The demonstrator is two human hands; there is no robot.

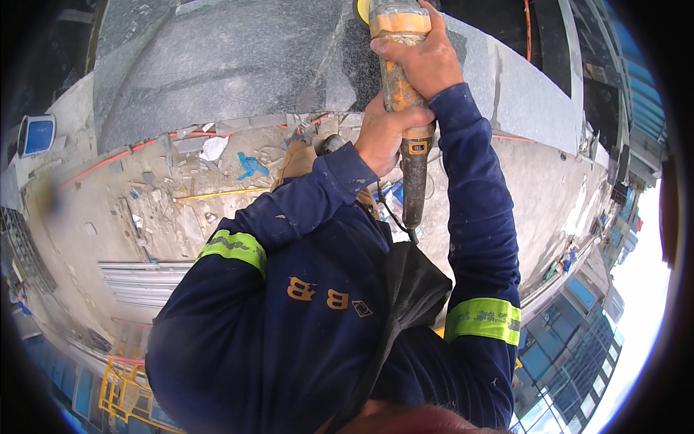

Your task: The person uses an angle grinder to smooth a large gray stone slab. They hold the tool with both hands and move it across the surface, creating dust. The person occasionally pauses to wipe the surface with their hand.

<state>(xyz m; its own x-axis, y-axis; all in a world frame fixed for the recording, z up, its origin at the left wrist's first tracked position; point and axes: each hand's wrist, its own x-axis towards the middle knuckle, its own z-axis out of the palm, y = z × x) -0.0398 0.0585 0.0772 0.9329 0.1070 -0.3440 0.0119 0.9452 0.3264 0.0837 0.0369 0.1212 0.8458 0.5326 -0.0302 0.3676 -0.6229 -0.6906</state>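
Note:
Both my hands are closed around a worn yellow and grey angle grinder, its head at the top edge of the view. My right hand wraps the body near the head. Lower down, my left hand grips the body just above the dark rear handle. A bit of yellow disc shows beside the head, over a large grey speckled slab. Whether the disc touches the slab is hidden. A dark cord leaves the handle's end.
Scraps, a blue piece of plastic and a white scrap litter the concrete floor. Long metal profiles lie to the left, near a yellow railing. A blue and white container stands far left. Dark cloth hangs before my chest.

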